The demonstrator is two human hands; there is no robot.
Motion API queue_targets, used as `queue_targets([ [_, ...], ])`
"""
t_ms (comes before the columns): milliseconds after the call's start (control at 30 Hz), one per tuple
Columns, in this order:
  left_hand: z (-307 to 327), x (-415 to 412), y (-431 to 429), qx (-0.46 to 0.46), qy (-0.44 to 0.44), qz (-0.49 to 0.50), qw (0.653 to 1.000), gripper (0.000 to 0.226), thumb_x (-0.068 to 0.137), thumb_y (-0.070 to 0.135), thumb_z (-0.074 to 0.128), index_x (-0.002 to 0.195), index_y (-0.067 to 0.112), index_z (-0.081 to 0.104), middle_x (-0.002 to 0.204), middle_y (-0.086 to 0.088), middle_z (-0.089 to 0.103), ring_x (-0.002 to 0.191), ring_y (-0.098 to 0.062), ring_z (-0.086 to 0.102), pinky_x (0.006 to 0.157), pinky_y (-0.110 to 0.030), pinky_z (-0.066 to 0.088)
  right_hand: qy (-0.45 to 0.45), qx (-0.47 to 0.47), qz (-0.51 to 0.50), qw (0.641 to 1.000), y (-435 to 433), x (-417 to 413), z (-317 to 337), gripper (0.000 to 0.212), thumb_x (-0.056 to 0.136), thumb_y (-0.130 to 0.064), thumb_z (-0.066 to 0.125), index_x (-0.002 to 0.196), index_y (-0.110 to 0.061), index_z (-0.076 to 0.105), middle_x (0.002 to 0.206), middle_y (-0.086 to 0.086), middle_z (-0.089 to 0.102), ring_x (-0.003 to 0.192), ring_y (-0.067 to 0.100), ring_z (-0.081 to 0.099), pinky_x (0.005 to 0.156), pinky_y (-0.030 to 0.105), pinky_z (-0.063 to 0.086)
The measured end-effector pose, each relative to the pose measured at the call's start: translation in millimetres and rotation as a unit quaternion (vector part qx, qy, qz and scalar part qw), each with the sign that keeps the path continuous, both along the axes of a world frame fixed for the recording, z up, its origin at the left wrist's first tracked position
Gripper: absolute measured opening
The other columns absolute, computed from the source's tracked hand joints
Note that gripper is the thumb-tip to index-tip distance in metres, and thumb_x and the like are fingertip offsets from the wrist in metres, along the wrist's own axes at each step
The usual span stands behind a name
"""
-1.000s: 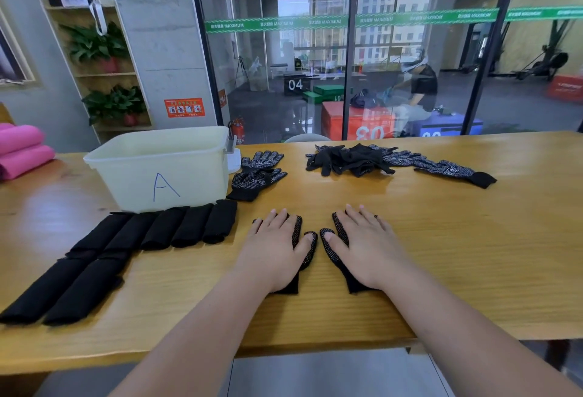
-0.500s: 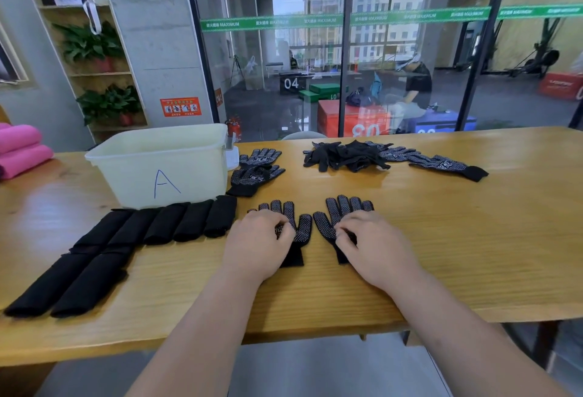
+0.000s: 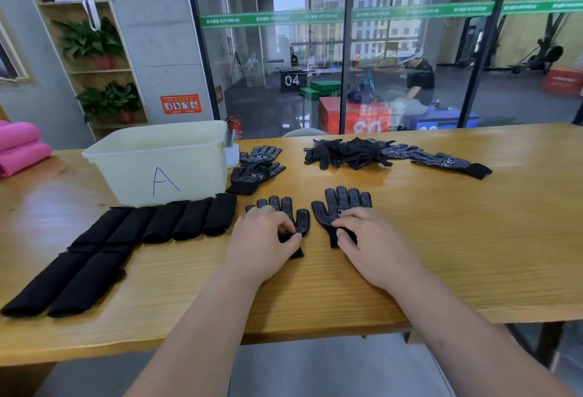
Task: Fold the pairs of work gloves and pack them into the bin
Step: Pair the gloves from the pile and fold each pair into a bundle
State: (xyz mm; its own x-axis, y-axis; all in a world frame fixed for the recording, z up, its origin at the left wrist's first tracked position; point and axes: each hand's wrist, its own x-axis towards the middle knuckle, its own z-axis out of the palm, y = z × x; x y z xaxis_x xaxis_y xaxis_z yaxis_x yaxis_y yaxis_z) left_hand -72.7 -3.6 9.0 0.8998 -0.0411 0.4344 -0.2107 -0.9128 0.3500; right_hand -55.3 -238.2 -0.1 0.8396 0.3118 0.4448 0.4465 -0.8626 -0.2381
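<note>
Gloves [image 3: 347, 201] pinched, left hand [image 3: 262, 242], right hand [image 3: 375, 245]

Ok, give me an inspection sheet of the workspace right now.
Surface: wooden table.
Job's things: bin marked A, inside hidden; folded black bundles in rows before it; left glove and right glove flat, side by side; spare pair beside the bin; loose glove pile farther back.
Clutter: pink rolls at the left edge.
Hands: left hand pinches the left glove; right hand pinches the right glove.
Cables: nothing seen.
Surroundings: glass wall, plant shelf.
</note>
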Motion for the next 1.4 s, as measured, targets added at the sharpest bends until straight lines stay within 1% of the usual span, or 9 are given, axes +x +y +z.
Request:
queue_targets([
  [133,0.0,2.8,-0.4,-0.019,-0.016,0.023,0.999,0.011,0.095,0.048,0.07,0.091,0.039,0.072,0.09,0.018,0.058,0.095,-0.008,0.052,0.093,-0.04,0.048,-0.03,0.038,0.01,0.999,0.8,-1.9,2.6,0.033,0.103,-0.04,0.052,0.125,-0.032,0.075,0.126,-0.016,0.064,0.125,0.008,0.047,0.106,0.035,0.047],
  [233,3.0,1.8,-0.6,-0.119,-0.047,0.034,0.991,0.008,0.097,0.041,0.071,0.092,0.035,0.072,0.086,0.017,0.063,0.087,-0.005,0.058,0.083,-0.036,0.053,-0.032,0.06,0.023,0.997,1.5,-3.5,6.1,0.031,0.102,-0.05,0.051,0.118,-0.037,0.076,0.117,-0.022,0.063,0.12,0.007,0.047,0.101,0.038,0.047],
  [467,7.1,-1.5,-22.5,-0.265,-0.028,-0.029,0.963,0.008,0.096,0.033,0.075,0.088,0.036,0.073,0.081,0.017,0.071,0.081,0.002,0.064,0.069,-0.015,0.048,0.021,0.027,0.103,0.994,2.8,-4.4,5.2,0.07,0.095,-0.084,0.036,0.127,-0.035,0.073,0.123,-0.026,0.06,0.123,0.003,0.041,0.105,0.038,0.042],
  [567,3.4,0.7,-26.4,-0.252,0.016,-0.083,0.964,0.01,0.095,0.031,0.077,0.085,0.035,0.074,0.08,0.018,0.072,0.079,-0.001,0.067,0.073,-0.021,0.052,0.036,0.047,0.117,0.991,0.2,-0.7,3.1,0.053,0.092,-0.077,0.05,0.113,-0.036,0.077,0.116,-0.025,0.062,0.117,0.007,0.045,0.101,0.038,0.044],
  [667,1.9,2.6,-24.8,-0.261,0.017,-0.086,0.961,0.011,0.097,0.029,0.074,0.087,0.034,0.075,0.081,0.018,0.073,0.08,-0.002,0.067,0.075,-0.024,0.054,0.018,0.127,0.105,0.986,-3.0,4.7,-0.5,0.019,0.093,-0.051,0.068,0.093,-0.034,0.075,0.101,-0.022,0.066,0.103,0.009,0.051,0.09,0.04,0.049],
  [833,-0.3,5.6,-20.7,-0.193,-0.019,-0.03,0.981,0.008,0.099,0.034,0.067,0.096,0.04,0.071,0.092,0.021,0.068,0.095,-0.001,0.061,0.084,-0.03,0.053,0.067,0.27,0.018,0.96,-11.3,13.4,0.8,0.015,0.095,-0.045,0.071,0.089,-0.031,0.072,0.086,-0.011,0.074,0.085,0.011,0.067,0.074,0.038,0.053],
  [1000,2.2,7.6,-19.6,-0.099,-0.046,-0.009,0.994,0.014,0.101,0.038,0.063,0.112,0.035,0.072,0.107,0.022,0.065,0.11,-0.006,0.053,0.097,-0.034,0.049,0.096,0.385,-0.005,0.918,-20.2,25.4,1.3,0.013,0.096,-0.039,0.074,0.103,-0.028,0.074,0.099,-0.014,0.079,0.097,0.007,0.074,0.093,0.046,0.06],
  [1233,-4.6,10.3,-22.9,0.004,-0.046,-0.033,0.998,0.035,0.099,0.058,0.057,0.125,0.037,0.067,0.122,0.018,0.06,0.121,-0.011,0.046,0.105,-0.039,0.042,0.096,0.39,0.049,0.914,-22.1,21.8,52.3,0.02,0.102,-0.008,0.066,0.112,-0.023,0.076,0.106,-0.012,0.08,0.102,0.007,0.074,0.097,0.047,0.06],
  [1400,-8.1,10.6,-24.6,0.037,-0.036,-0.038,0.998,0.064,0.09,0.075,0.055,0.14,0.036,0.056,0.135,0.014,0.052,0.131,-0.014,0.04,0.11,-0.038,0.039,0.068,0.378,0.081,0.92,-27.6,16.3,99.2,0.022,0.097,-0.007,0.074,0.115,-0.02,0.077,0.104,-0.014,0.079,0.1,-0.002,0.073,0.091,0.017,0.057],
])
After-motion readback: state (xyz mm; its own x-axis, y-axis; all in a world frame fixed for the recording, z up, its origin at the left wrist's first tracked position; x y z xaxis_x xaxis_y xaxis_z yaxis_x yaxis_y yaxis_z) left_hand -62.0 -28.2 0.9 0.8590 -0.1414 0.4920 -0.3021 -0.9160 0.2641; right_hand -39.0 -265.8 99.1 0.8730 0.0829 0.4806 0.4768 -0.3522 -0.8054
